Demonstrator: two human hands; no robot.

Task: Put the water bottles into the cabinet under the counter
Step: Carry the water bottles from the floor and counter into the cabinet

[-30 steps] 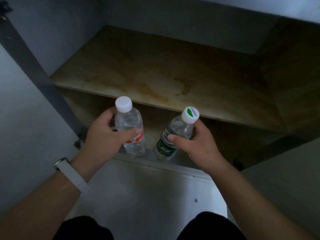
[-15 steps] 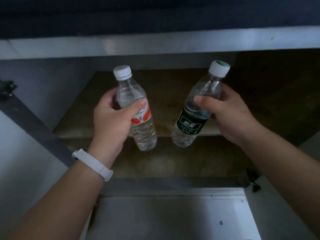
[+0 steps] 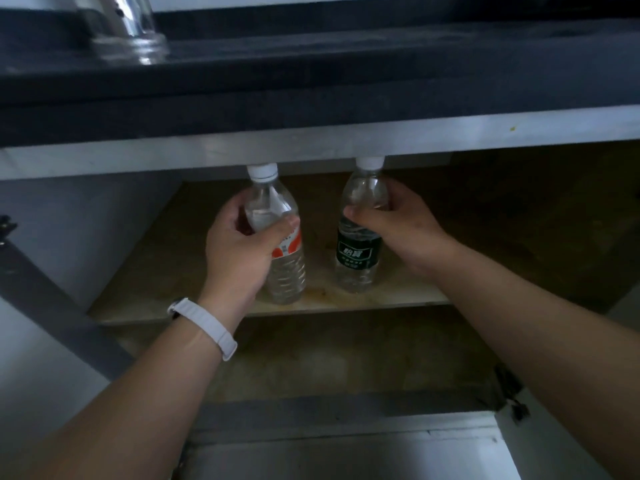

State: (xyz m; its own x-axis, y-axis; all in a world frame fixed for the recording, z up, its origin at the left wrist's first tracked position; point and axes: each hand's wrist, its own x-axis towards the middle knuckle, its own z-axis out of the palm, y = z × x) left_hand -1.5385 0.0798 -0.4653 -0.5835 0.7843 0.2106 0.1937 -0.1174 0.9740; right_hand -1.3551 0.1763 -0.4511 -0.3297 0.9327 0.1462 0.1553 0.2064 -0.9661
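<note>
Two clear water bottles with white caps stand upright on the wooden shelf (image 3: pixel 166 271) inside the open cabinet. The red-labelled bottle (image 3: pixel 285 268) is on the left, and my left hand (image 3: pixel 239 251) is wrapped around its upper half. The green-labelled bottle (image 3: pixel 358 258) stands to its right with my right hand (image 3: pixel 401 226) closed around its shoulder. Both bottle bases rest near the shelf's front edge. Both caps sit partly hidden behind the grey rail (image 3: pixel 311 140) under the counter.
A dark counter (image 3: pixel 311 84) runs above the cabinet, with a shiny metal fitting (image 3: pixel 135 32) on it at the top left. An open cabinet door (image 3: pixel 41 306) hangs on the left. Below the shelf is a lower compartment (image 3: pixel 346 355), and a door hinge (image 3: pixel 509 393) shows at right.
Both hands moved the bottles forward from in front of the cabinet onto the shelf and set them upright. The view has tilted up, so the counter now shows.
</note>
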